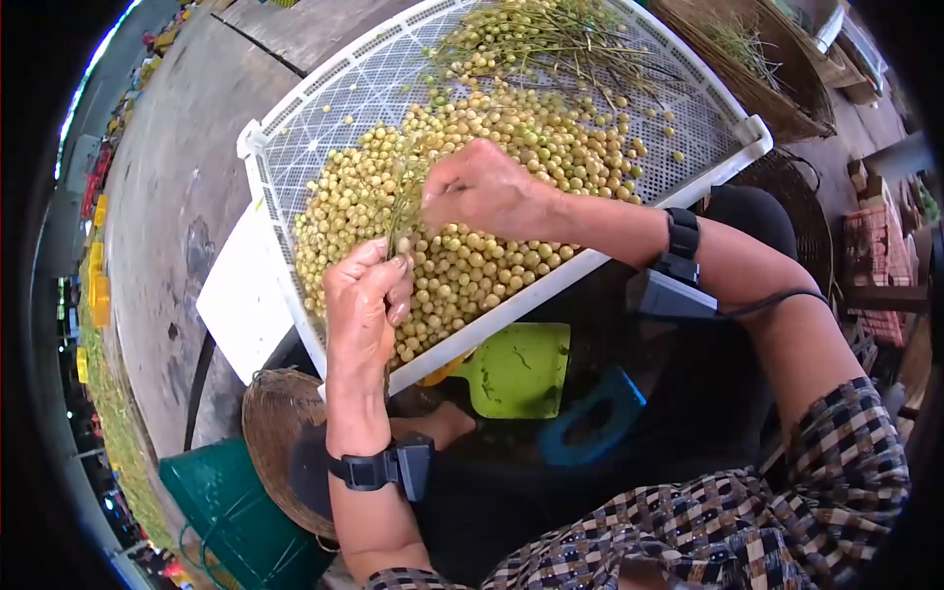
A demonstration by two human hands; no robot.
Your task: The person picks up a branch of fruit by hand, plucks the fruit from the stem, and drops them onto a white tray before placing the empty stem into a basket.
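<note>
My left hand point(366, 295) pinches a thin green sprig point(401, 202) upright at the near left side of a white mesh tray point(258, 162). Just right of the sprig's upper part is my right hand point(487, 192), its fingers curled in and partly smeared by motion; what they hold, if anything, is hidden. Below both hands, many small round yellow-green fruits point(482, 270) lie heaped in the tray. A bundle of thin stems point(610, 54) rests at the tray's far right corner, with some fruits beside it.
Under the tray's near edge are a lime-green dustpan point(518, 369) and a blue plastic piece point(595, 418). A wicker basket point(280, 442) and a green bin point(241, 511) stand at lower left. Another woven basket point(757, 64) holding stems is at upper right.
</note>
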